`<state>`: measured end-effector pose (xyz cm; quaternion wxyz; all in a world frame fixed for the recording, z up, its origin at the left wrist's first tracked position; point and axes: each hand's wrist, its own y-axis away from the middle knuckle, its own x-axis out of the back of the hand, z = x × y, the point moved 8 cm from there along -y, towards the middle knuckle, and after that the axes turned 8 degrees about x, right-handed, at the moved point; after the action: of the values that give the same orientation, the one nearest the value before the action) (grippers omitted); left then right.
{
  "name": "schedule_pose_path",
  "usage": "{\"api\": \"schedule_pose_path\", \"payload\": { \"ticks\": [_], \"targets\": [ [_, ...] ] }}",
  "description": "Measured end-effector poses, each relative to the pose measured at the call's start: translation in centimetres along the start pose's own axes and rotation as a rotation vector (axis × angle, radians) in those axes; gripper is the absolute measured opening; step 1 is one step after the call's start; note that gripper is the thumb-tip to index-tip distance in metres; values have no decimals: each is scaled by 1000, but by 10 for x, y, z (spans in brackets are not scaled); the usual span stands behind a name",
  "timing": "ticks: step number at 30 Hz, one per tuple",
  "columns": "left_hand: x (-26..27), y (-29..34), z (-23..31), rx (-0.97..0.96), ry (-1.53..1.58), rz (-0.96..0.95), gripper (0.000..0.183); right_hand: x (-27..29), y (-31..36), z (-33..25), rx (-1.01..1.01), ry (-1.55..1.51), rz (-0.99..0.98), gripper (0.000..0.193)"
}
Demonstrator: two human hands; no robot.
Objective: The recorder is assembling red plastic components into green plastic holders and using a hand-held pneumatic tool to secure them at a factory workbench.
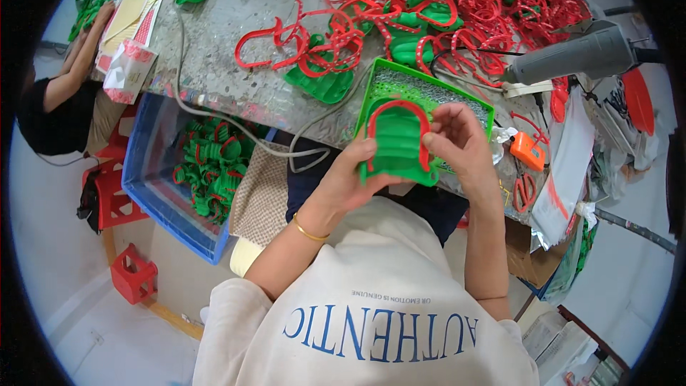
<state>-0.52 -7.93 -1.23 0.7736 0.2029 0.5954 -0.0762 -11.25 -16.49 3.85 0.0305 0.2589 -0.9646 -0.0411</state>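
Observation:
A green ribbed plastic part is held up in front of me, with a red arch-shaped strip running round its curved edge. My left hand grips the part by its left side and lower edge, thumb in front. On the other side my right hand has its fingers curled, and its thumb and fingertips press on the strip's right leg. Right behind the part stands a bright green tray of small silvery pieces, partly hidden by the part and my hands.
Loose red strips heap at the table's back, with green parts among them. A grey hand tool, an orange object and red scissors lie right. A blue bin holds assembled parts. Another person's arm is far left.

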Motion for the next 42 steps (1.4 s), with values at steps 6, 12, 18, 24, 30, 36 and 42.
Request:
{"api": "schedule_pose_path", "payload": {
  "ticks": [6,12,18,24,30,36,42],
  "targets": [
    [0,3,-21,53,125,-82,72,31,36,-18,406,270,294,26],
    [-20,-2,-50,213,5,-196,80,88,6,-126,875,283,589,38],
    [-8,-1,-82,311,112,-195,79,81,-59,-128,578,85,-69,49],
    [12,0,-94,334,124,-79,80,38,-28,-127,483,16,87,62],
    [17,4,-99,340,120,-23,83,40,12,-106,672,-57,585,30],
    [23,7,-98,311,112,-18,86,35,1,-38,576,-97,555,24],
    [23,10,-97,294,128,-22,87,33,-6,-10,577,-87,537,22]
  ]
}}
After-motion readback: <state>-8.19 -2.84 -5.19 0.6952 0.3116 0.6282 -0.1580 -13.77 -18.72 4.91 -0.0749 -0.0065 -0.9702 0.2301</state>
